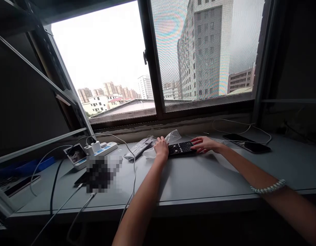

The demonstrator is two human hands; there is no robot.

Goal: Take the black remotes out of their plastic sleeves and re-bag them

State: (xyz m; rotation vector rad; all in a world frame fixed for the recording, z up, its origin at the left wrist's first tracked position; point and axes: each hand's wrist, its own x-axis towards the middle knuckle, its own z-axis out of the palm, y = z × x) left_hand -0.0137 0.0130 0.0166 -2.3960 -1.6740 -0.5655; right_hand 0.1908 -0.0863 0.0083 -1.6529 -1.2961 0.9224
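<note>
A black remote control with many buttons (180,148) lies sideways on the grey table, between my two hands. My left hand (161,147) is at its left end, fingers bent and closed on that end. At the right end is my right hand (204,145), its fingers spread and the tips touching the remote's edge and top. Clear plastic film (173,136) stands crumpled behind the remote, and more of it shows beside my left hand. Further left lies a flat item in a clear plastic bag (140,148).
A power strip (110,148) with plugged-in chargers and a small photo (76,154) stand at the left. White cables cross the table. A black phone (246,142) lies at the right, and a blue tray (45,164) at the far left. Behind is a window.
</note>
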